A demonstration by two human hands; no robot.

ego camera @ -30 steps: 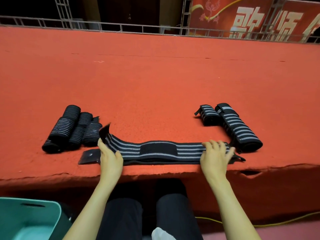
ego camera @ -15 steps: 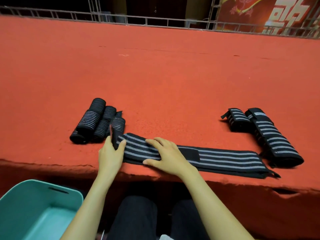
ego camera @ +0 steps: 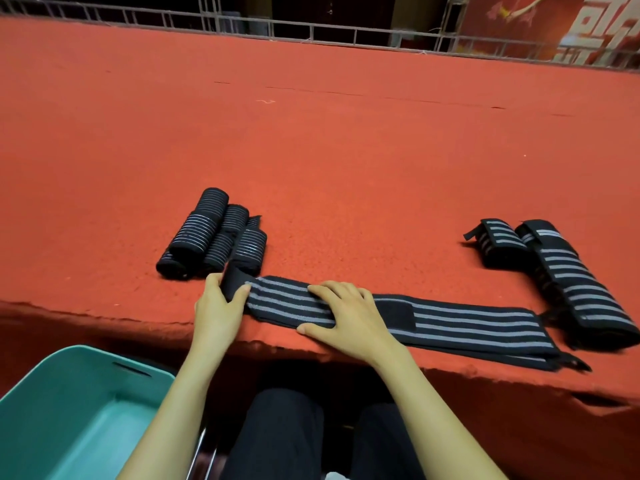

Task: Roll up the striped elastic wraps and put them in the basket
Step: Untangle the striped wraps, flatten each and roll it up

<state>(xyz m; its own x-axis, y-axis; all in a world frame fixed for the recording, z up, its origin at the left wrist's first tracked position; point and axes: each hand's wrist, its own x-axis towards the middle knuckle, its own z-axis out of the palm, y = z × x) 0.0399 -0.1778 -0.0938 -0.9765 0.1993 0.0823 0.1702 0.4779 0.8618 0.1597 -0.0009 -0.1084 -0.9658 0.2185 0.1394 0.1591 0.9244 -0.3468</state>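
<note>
Big red stage [ego camera: 311, 150] fills most of the view. All the wraps sit near its front edge. The green basket [ego camera: 69, 410] is down low on the left, off the stage, w/ nothing seen in it yet.

The flat wrap [ego camera: 467, 327] is the one in work. It lies long-ways along the front edge, right by the drop. Far right are two folded wraps [ego camera: 571, 282], not rolled tight. On the left, just behind the flat wrap's end, is a pile of rolled wraps [ego camera: 211, 237], done but not in the basket.

R hand [ego camera: 349, 320] lies flat & wide on the wrap's middle, fingers straight, pressing down. L hand [ego camera: 218, 310] pinches the left end [ego camera: 232, 282] btw thumb & fingers, and that end is tipped up.

The step, I think, is starting the roll. To do it well:
- Make the 1st turn small & tight. A fat start gives a floppy roll.
- Line up the stripes w/ each turn so the sides come out even.
- R hand should hold the wrap flat & a bit stretched, then slide right as the roll grows.
- Watch the front edge. The wrap could slip off b/c it's so close.
- The black patch [ego camera: 394, 315] in the middle looks like the sticky kind. It may grab the cloth, so roll over it slow.
</note>
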